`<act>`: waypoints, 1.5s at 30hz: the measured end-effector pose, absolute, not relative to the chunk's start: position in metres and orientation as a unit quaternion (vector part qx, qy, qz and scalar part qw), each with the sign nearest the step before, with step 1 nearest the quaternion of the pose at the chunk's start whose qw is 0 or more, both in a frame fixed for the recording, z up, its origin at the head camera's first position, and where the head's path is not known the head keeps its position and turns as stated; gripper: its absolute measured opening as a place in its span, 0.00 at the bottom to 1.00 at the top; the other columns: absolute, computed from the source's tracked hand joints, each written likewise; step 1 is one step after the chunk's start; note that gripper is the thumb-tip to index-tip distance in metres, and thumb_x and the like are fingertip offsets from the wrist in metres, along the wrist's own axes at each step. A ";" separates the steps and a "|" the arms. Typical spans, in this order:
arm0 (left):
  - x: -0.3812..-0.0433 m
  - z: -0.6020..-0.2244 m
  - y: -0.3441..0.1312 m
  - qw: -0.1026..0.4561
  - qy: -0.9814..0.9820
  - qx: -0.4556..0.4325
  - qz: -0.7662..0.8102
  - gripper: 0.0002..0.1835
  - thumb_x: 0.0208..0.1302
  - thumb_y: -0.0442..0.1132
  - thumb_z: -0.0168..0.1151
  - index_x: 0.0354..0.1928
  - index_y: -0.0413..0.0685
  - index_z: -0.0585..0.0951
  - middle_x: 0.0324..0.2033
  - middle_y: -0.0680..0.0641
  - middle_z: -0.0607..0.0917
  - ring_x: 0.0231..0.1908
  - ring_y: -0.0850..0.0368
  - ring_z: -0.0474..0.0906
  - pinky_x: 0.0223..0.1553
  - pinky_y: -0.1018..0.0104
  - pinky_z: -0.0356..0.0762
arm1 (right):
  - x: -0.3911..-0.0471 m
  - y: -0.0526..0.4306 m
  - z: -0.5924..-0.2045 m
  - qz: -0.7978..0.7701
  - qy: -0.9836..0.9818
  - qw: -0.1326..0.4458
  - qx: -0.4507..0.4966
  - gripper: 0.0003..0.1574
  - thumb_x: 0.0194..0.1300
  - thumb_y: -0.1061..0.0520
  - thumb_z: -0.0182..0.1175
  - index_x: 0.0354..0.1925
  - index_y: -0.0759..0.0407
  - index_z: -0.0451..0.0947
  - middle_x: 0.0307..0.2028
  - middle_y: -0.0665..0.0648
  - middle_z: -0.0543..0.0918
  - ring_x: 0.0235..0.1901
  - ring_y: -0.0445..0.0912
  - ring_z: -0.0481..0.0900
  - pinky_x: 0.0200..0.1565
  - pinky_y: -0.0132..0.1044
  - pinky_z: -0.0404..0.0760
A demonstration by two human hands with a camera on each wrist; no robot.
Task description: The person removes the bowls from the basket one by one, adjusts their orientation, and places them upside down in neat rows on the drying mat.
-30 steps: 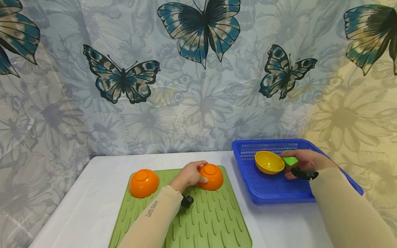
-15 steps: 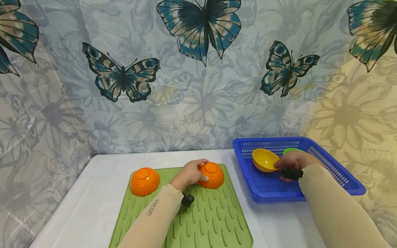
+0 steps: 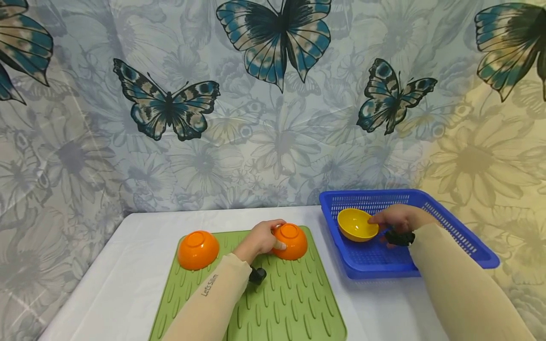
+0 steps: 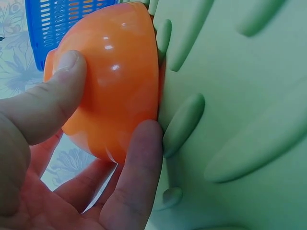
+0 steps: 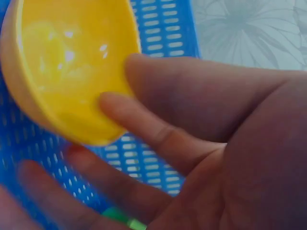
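Since a second ago, right hand point(image 3: 396, 219) has dragged the yellow bowl point(image 3: 357, 224) leftward in the blue basket point(image 3: 452, 232); the green bowl it covered then is now hidden in the head view, only a green sliver point(image 5: 120, 216) shows in the right wrist view. Left side unchanged.

Near: left hand point(image 3: 261, 239) holds the right-hand orange bowl point(image 3: 291, 241), which sits upside down on the green ribbed mat point(image 3: 290, 303). Thumb point(image 4: 53, 96) on the dome, fingers curled round the rim. Second orange bowl point(image 3: 198, 249) also inverted, apart to the left.

Far: right hand pinches the yellow bowl's rim, thumb inside the cup, fingers under. Bowl is tilted, open side up, over the basket's left half.

Risks, my read:
- One-sided rim pinch on slick plastic: bowl could rotate or slip out and drop into the basket.
- Basket wall is close on the left; lifting out low could clip it.
- Mat ribs could catch the orange bowl's rim if slid rather than lifted.
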State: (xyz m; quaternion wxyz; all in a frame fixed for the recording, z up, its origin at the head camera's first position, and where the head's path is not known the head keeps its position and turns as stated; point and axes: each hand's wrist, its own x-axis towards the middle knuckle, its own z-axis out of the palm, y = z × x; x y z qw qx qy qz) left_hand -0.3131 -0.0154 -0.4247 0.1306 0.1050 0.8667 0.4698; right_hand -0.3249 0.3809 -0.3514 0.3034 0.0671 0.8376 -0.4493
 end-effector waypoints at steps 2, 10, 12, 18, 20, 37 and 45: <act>-0.312 -0.423 -0.016 0.132 0.867 0.105 0.470 0.34 0.51 0.31 0.77 0.61 0.60 0.80 0.51 0.44 0.79 0.43 0.49 0.75 0.31 0.60 0.81 | -0.327 0.378 -0.352 -0.463 0.832 0.299 0.056 0.32 0.77 0.53 0.50 0.68 0.74 0.61 0.64 0.76 0.63 0.54 0.64 0.71 0.49 0.52 0.81; -0.309 -0.420 -0.017 0.135 0.867 0.104 0.468 0.34 0.52 0.31 0.77 0.62 0.60 0.80 0.52 0.44 0.79 0.43 0.49 0.75 0.32 0.60 0.80 | -0.327 0.370 -0.360 -0.520 0.794 0.302 0.091 0.31 0.77 0.52 0.51 0.70 0.67 0.65 0.66 0.76 0.61 0.52 0.63 0.73 0.52 0.56 0.78; -0.309 -0.420 -0.017 0.134 0.867 0.103 0.469 0.34 0.51 0.31 0.77 0.61 0.61 0.80 0.52 0.45 0.79 0.42 0.49 0.75 0.31 0.60 0.80 | -0.327 0.369 -0.363 -0.536 0.785 0.301 0.078 0.33 0.79 0.52 0.48 0.74 0.65 0.59 0.70 0.76 0.53 0.56 0.64 0.71 0.53 0.58 0.77; -0.311 -0.421 -0.016 0.139 0.865 0.097 0.473 0.34 0.51 0.31 0.78 0.61 0.61 0.81 0.51 0.45 0.79 0.43 0.49 0.75 0.31 0.61 0.80 | -0.332 0.364 -0.375 -0.605 0.726 0.314 0.086 0.33 0.80 0.62 0.42 0.77 0.63 0.50 0.73 0.74 0.45 0.56 0.60 0.72 0.56 0.59 0.75; -0.312 -0.422 -0.016 0.138 0.866 0.094 0.472 0.34 0.51 0.31 0.78 0.61 0.62 0.81 0.52 0.45 0.79 0.43 0.49 0.75 0.31 0.61 0.80 | -0.333 0.362 -0.377 -0.618 0.712 0.318 0.096 0.34 0.78 0.65 0.41 0.78 0.62 0.48 0.72 0.74 0.46 0.54 0.58 0.74 0.56 0.57 0.74; -0.310 -0.422 -0.017 0.132 0.864 0.099 0.475 0.34 0.50 0.30 0.78 0.60 0.61 0.81 0.52 0.45 0.79 0.42 0.49 0.75 0.30 0.60 0.80 | -0.337 0.378 -0.365 -0.600 0.743 0.282 0.092 0.47 0.69 0.75 0.40 0.78 0.62 0.33 0.68 0.75 0.45 0.44 0.55 0.77 0.52 0.44 0.80; -0.309 -0.424 -0.017 0.121 0.865 0.102 0.477 0.33 0.50 0.31 0.78 0.60 0.60 0.81 0.52 0.46 0.79 0.41 0.49 0.75 0.30 0.61 0.79 | -0.315 0.380 -0.340 -0.659 0.724 0.189 0.077 0.49 0.65 0.76 0.44 0.78 0.62 0.36 0.73 0.73 0.38 0.43 0.53 0.76 0.48 0.47 0.82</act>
